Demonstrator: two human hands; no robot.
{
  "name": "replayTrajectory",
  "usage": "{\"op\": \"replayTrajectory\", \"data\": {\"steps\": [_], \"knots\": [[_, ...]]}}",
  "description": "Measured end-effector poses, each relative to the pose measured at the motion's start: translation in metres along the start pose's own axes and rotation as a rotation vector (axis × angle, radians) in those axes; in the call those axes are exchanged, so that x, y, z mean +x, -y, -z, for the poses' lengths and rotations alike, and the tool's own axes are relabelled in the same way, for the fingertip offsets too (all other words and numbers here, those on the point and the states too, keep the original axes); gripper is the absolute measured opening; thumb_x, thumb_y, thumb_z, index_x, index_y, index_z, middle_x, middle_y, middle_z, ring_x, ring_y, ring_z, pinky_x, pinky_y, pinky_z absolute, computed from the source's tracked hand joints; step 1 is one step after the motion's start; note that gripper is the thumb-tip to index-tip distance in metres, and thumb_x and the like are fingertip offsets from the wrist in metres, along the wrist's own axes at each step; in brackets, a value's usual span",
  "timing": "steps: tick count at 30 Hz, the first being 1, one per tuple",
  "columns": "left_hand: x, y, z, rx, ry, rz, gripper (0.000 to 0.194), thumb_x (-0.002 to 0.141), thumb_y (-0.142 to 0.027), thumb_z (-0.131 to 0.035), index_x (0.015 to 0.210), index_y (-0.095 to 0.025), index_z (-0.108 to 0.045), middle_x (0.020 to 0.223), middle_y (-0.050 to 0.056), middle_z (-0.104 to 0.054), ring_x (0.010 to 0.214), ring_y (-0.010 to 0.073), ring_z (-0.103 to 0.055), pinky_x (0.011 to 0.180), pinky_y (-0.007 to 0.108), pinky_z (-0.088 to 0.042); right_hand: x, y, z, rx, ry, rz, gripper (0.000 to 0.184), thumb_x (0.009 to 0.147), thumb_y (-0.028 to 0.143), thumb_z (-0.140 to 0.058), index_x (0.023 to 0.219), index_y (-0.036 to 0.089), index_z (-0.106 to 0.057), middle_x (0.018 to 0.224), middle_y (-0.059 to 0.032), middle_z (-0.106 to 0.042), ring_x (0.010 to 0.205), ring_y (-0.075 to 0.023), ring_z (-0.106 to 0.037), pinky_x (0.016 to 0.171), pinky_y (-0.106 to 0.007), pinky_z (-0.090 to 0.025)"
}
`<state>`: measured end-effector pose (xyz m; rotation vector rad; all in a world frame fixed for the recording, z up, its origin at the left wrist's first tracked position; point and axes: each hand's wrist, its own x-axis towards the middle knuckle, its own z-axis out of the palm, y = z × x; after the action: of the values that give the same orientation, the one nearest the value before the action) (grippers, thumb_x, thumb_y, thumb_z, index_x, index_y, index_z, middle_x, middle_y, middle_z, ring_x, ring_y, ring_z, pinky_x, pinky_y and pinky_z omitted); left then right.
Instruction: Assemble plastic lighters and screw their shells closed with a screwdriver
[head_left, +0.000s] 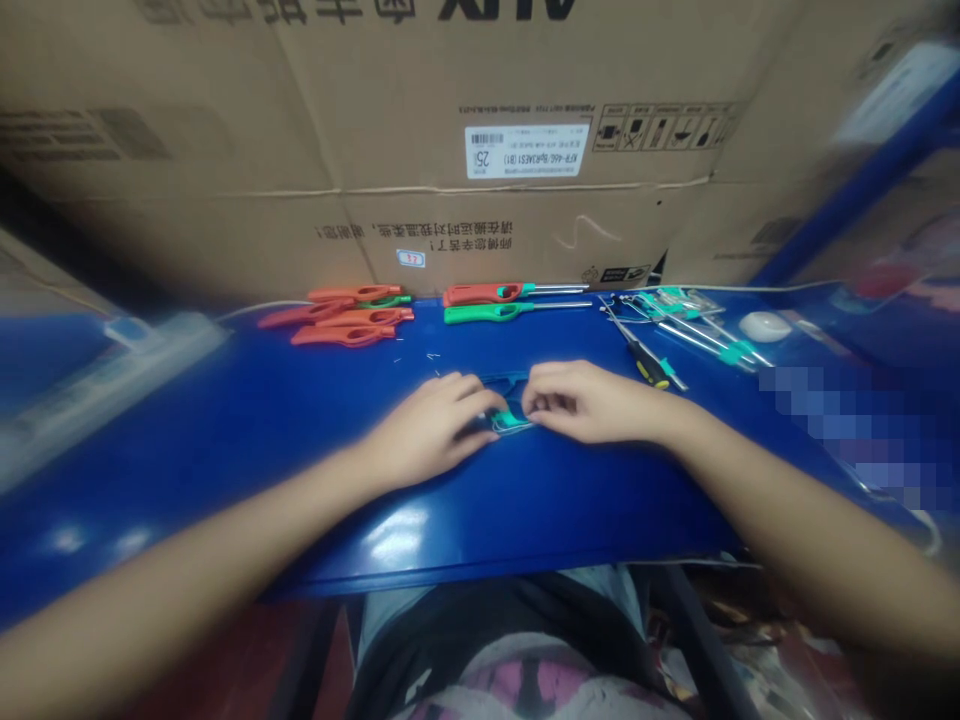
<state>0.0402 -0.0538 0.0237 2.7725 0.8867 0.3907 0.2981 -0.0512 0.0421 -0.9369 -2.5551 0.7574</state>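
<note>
Close together over the middle of the blue table, both hands work at a blue lighter housing (513,380). My left hand (431,425) grips its left part between thumb and fingers. A green plastic piece (511,419) and a thin pale wire show at the housing's near side, between the hands. My right hand (581,402) is closed, fingertips pinched at the right end of the housing and wire; what exactly they pinch is hidden.
Orange handle shells (349,330) lie at the back left. Beyond my hands are a red lighter (480,294) and a green lighter (480,314). To the right lie a screwdriver (646,365), metal tubes with green parts (705,335) and a white rounded object (765,326). Cardboard (300,230) stands behind.
</note>
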Motion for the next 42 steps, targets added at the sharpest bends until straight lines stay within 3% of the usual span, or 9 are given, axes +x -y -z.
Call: {"op": "replayTrajectory", "data": {"steps": [15,19,23,26,28,30,33,38,42], "knots": [[-0.002,-0.002,0.005,-0.012,0.008,-0.039,0.021,0.101,-0.034,-0.053,0.117,-0.023,-0.062,0.119,0.006,-0.064,0.11,0.0235,-0.057,0.092,0.039,-0.042,-0.003,0.002,0.006,-0.129,0.071,0.06,0.006,0.087,0.015,-0.063,0.091,0.018,-0.066,0.086,-0.0007,-0.059,0.07,-0.0117,-0.051,0.065,-0.025,-0.039],[-0.003,-0.002,0.006,-0.009,-0.002,-0.058,0.023,0.102,-0.037,-0.05,0.115,-0.023,-0.064,0.118,0.007,-0.065,0.108,0.0231,-0.058,0.091,0.038,-0.041,-0.004,-0.002,0.009,-0.114,-0.027,0.025,0.007,0.091,0.021,-0.06,0.089,0.019,-0.067,0.088,-0.0025,-0.063,0.072,-0.013,-0.054,0.066,-0.026,-0.041],[-0.003,-0.001,0.008,0.015,-0.016,-0.083,0.024,0.103,-0.037,-0.049,0.109,-0.023,-0.067,0.113,0.006,-0.065,0.103,0.0221,-0.058,0.089,0.037,-0.04,-0.003,-0.019,0.019,-0.351,-0.286,-0.184,0.017,0.091,0.03,-0.057,0.08,0.019,-0.064,0.085,-0.0039,-0.065,0.071,-0.0153,-0.055,0.065,-0.028,-0.037],[-0.004,0.0,0.01,0.038,-0.005,-0.102,0.024,0.102,-0.037,-0.05,0.107,-0.023,-0.068,0.107,0.005,-0.065,0.098,0.0216,-0.057,0.087,0.036,-0.041,-0.006,-0.039,0.035,-0.465,-0.44,-0.44,0.027,0.088,0.035,-0.058,0.066,0.019,-0.055,0.079,-0.0053,-0.064,0.071,-0.0173,-0.055,0.063,-0.029,-0.035],[-0.005,0.001,0.01,0.052,0.009,-0.117,0.024,0.101,-0.038,-0.052,0.109,-0.023,-0.068,0.106,0.005,-0.065,0.096,0.0216,-0.057,0.086,0.036,-0.042,-0.012,-0.054,0.051,-0.457,-0.468,-0.648,0.027,0.087,0.036,-0.058,0.066,0.02,-0.053,0.072,-0.0044,-0.063,0.065,-0.017,-0.053,0.059,-0.029,-0.033],[-0.006,0.001,0.01,0.071,0.019,-0.13,0.024,0.1,-0.037,-0.053,0.112,-0.023,-0.068,0.107,0.006,-0.065,0.097,0.0218,-0.056,0.086,0.036,-0.042,-0.022,-0.068,0.067,-0.434,-0.491,-0.81,0.015,0.083,0.032,-0.061,0.074,0.02,-0.058,0.074,-0.0038,-0.066,0.066,-0.0167,-0.056,0.061,-0.027,-0.036],[-0.006,0.002,0.008,0.095,0.023,-0.141,0.023,0.1,-0.033,-0.053,0.113,-0.023,-0.069,0.107,0.006,-0.065,0.095,0.0217,-0.057,0.086,0.036,-0.043,-0.039,-0.084,0.086,-0.448,-0.392,-1.014,0.004,0.077,0.024,-0.065,0.077,0.021,-0.062,0.075,-0.0041,-0.067,0.065,-0.0176,-0.057,0.061,-0.027,-0.038],[-0.005,0.004,0.007,0.089,0.024,-0.148,0.022,0.1,-0.027,-0.051,0.111,-0.022,-0.069,0.107,0.006,-0.067,0.095,0.0212,-0.059,0.089,0.036,-0.044,-0.056,-0.095,0.099,-0.415,-0.329,-1.103,0.006,0.074,0.018,-0.068,0.08,0.02,-0.066,0.08,-0.0064,-0.07,0.066,-0.0185,-0.06,0.061,-0.028,-0.041],[-0.005,0.005,0.006,0.093,0.015,-0.149,0.022,0.1,-0.028,-0.05,0.11,-0.023,-0.069,0.107,0.007,-0.067,0.095,0.0216,-0.059,0.089,0.037,-0.045,-0.06,-0.096,0.104,-0.419,-0.495,-1.112,0.015,0.075,0.018,-0.066,0.09,0.019,-0.07,0.09,-0.0085,-0.072,0.072,-0.0198,-0.063,0.063,-0.029,-0.044]]}}
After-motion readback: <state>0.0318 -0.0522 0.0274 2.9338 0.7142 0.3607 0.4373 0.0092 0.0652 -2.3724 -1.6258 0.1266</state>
